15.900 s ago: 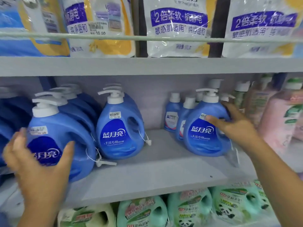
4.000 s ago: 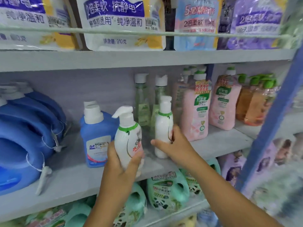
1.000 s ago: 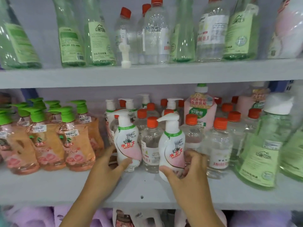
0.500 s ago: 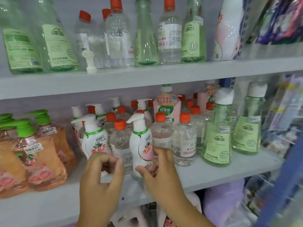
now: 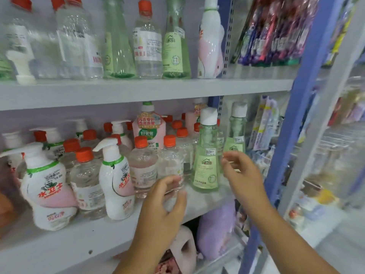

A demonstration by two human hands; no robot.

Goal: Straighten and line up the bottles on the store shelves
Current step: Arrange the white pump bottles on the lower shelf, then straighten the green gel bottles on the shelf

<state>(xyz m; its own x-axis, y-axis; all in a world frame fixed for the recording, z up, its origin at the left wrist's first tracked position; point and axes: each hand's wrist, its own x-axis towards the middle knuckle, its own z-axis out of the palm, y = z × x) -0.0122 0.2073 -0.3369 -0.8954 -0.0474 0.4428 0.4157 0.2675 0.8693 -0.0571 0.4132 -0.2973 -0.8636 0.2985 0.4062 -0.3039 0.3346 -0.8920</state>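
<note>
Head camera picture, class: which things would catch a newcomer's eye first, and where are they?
Two bare hands reach in from below: the left hand curls around a clear orange-capped bottle at the middle shelf's front, while the right hand hangs open beside a tall green bottle. Left of them stand white pump bottles with pink labels.

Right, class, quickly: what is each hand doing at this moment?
Left hand: fingers curled round the front clear bottle, holding it.
Right hand: open, fingers loosely spread beside the green bottle, holding nothing.
</note>
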